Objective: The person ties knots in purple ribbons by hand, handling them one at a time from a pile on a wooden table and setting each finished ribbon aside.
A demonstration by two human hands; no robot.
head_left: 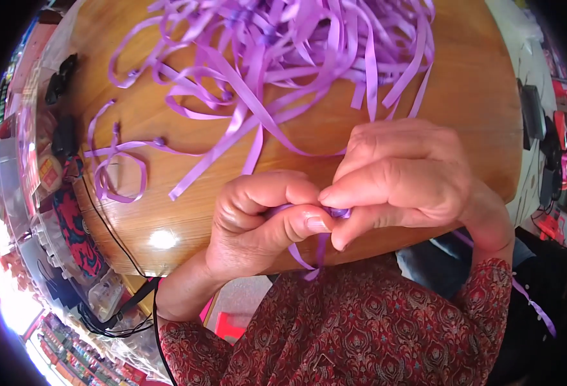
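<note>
Nearest you was your red patterned shirt (354,315), its sleeves ending short of both wrists. A thin purple strip (533,302) hung beside your right sleeve, and on the other side a red thing (230,327), too little in view to name, showed below the table. Just ahead of your shirt, your 2 hands met above the table's near edge. Your left hand (257,222) was closed, its thumb and curled index finger pinching a purple ribbon (340,212). Your right hand (405,174) was closed on the same ribbon, thumb and index finger around a small bunched part of it; whether that part was a knot or a bead could not be told. The ribbon sat between the fingertips of both hands, and a narrow length of it dangled below your left thumb. Beyond your hands spread the brown wooden table (476,96). On its left side lay a curled purple ribbon with small dark knobs (138,174), near a black cord (113,228) that ran along the edge. Left of the cord was a red and black patterned pouch (77,228). At the far side lay a big tangled heap of purple ribbons (335,38), several loops and ends trailing toward you.
</note>
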